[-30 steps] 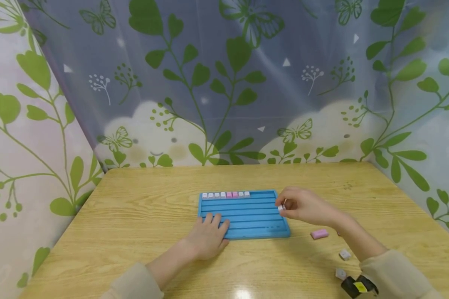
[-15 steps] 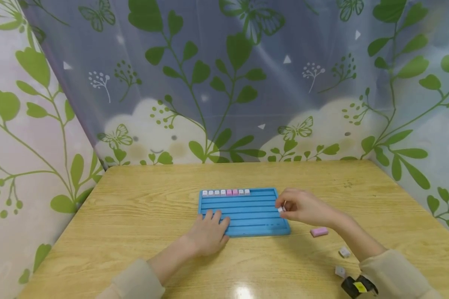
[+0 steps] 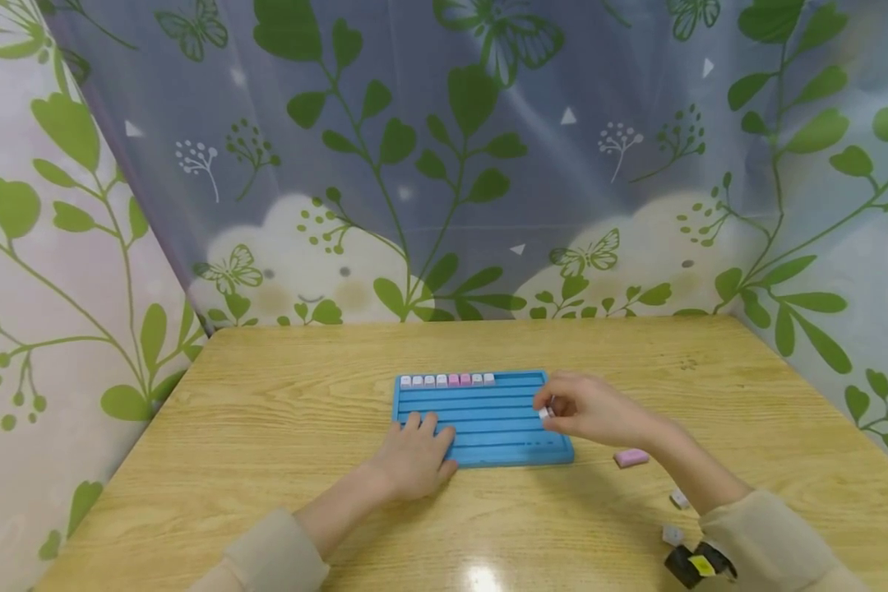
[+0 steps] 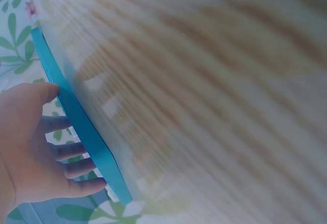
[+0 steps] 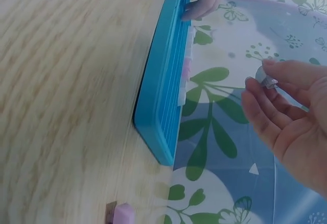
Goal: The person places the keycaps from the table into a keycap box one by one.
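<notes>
The right hand [image 3: 580, 407] reaches over the right edge of the blue, grooved rectangular tray [image 3: 492, 429]; the left hand [image 3: 414, 462] rests spread at its near-left edge. Open groove extends right of the white-and-pink keycap row [image 3: 454, 381]. Right-hand fingers pinch a small white blocky keycap [image 5: 265, 78] at their tips.

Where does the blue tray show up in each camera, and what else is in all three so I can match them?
Head: blue tray, lower centre.
Left wrist: blue tray, slanting along the left side.
Right wrist: blue tray, upper middle.
Shared landmark: the left hand, at the tray in every view.
</notes>
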{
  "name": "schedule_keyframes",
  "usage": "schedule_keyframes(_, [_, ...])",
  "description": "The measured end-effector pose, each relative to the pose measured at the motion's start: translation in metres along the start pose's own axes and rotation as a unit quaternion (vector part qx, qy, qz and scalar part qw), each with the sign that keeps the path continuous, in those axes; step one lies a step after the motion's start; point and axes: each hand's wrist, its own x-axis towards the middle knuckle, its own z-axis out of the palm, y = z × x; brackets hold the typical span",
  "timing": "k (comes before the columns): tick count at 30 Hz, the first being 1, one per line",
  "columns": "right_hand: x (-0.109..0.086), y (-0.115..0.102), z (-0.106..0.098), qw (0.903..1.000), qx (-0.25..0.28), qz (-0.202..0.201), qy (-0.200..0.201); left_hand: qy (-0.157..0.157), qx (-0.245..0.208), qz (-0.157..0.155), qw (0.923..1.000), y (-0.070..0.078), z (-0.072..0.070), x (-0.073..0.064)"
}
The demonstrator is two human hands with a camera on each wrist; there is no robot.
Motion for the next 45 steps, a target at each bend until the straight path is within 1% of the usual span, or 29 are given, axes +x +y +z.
schedule_keyframes(5, [0.003, -0.006, 0.000, 0.9994, 0.032, 0.011, 0.001, -0.001, -0.001, -0.001, 1.0000, 0.000, -0.001, 0.000])
schedule_keyframes(11, [0.005, -0.008, 0.004, 0.9985, 0.053, 0.011, -0.005, 0.004, -0.008, 0.003, 1.0000, 0.000, -0.003, 0.000])
schedule_keyframes(16, [0.005, -0.008, 0.005, 0.9984, 0.055, 0.013, -0.006, 0.002, -0.016, 0.003, 0.9999, -0.001, -0.004, 0.000])
schedule_keyframes(21, [0.008, -0.011, 0.003, 0.9973, 0.071, 0.019, 0.002, 0.000, -0.020, 0.002, 0.9998, -0.001, -0.003, 0.000])
schedule_keyframes(24, [0.009, -0.011, 0.004, 0.9971, 0.074, 0.019, 0.005, 0.000, -0.016, 0.002, 0.9999, -0.001, -0.003, 0.000])
schedule_keyframes(30, [0.010, -0.010, 0.007, 0.9973, 0.074, 0.005, 0.005, -0.005, -0.001, 0.000, 1.0000, 0.000, 0.000, 0.001])
schedule_keyframes(35, [0.012, -0.012, 0.007, 0.9963, 0.084, 0.017, 0.009, -0.006, -0.002, -0.003, 1.0000, 0.000, 0.000, 0.001])
schedule_keyframes(39, [0.014, -0.014, 0.007, 0.9946, 0.099, 0.022, 0.019, -0.006, -0.002, -0.004, 1.0000, -0.001, 0.000, 0.001])
schedule_keyframes(42, [0.016, -0.017, 0.007, 0.9911, 0.128, 0.025, 0.027, -0.007, -0.004, -0.004, 1.0000, -0.001, -0.001, 0.000])
schedule_keyframes(45, [0.018, -0.021, 0.006, 0.9851, 0.167, 0.020, 0.035, -0.004, -0.005, -0.003, 1.0000, -0.001, -0.001, 0.000])
